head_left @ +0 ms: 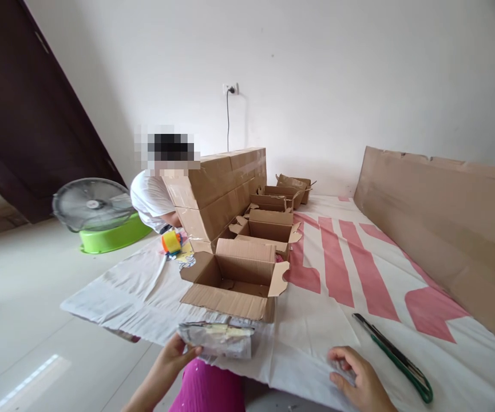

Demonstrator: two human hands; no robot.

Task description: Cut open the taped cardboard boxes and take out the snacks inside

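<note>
Creased white-and-red sheeting spreads out, and the left hand pinches a crinkly, clear plastic packet at its edge, before an open-flapped corrugated box; right hand released, fingers curved, near a slender green cutter.

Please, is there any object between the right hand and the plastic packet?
Nothing visible stands between the right hand and the plastic packet, which the left hand holds; only the white sheet stretches between them.
</note>
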